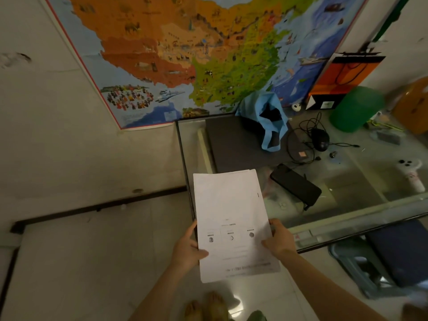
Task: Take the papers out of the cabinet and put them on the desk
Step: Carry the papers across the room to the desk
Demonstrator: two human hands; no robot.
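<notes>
The left hand [188, 247] pinches the left edge of the papers [234, 225], thumb on top; the sheaf hangs over the near corner of the glass desk [347, 205]; the right hand [281, 239] pinches the right edge; judging by this, the papers are out, and only setting them down remains.

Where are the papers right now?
In the head view, the papers are low and centre, gripped by the left hand and right hand, their far end over the glass desk corner.
</notes>
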